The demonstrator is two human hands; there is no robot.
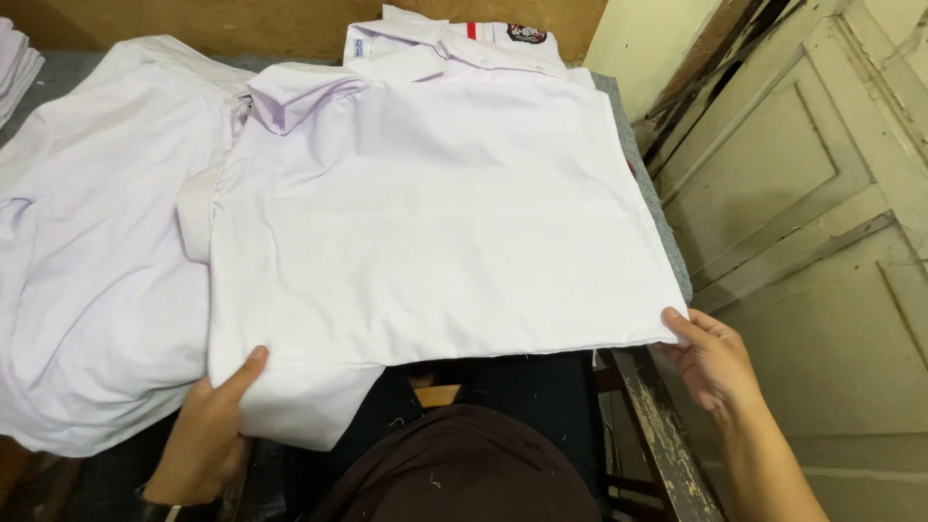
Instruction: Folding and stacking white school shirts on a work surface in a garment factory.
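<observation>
A white shirt (425, 213) is spread flat across the middle of the frame, collar toward the top, its hem hanging slightly over the near edge of the table (638, 155). The lower left corner of the hem is pinched by the left hand (208, 435), thumb on top and fingers hidden beneath the cloth, so it is clamped on the shirt. The lower right corner is met by the right hand (713, 360); its fingertips are laid against the cloth edge, but whether the corner is actually gripped cannot be told.

The step in hand is judged to be the squaring or folding of the shirt by its hem. For the next move, an even hold on both corners would be called for, with the cloth kept taut so that no crease is set in.

A second shirt (454, 43), folded, with a red stripe and dark badge, is seen at the top centre, partly under the collar. A loose white garment (87, 251) is heaped at the left, touching the spread shirt. A stack of white cloth (14, 63) is just visible at the upper left edge. A pale panelled door (812, 222) fills the right side.
</observation>
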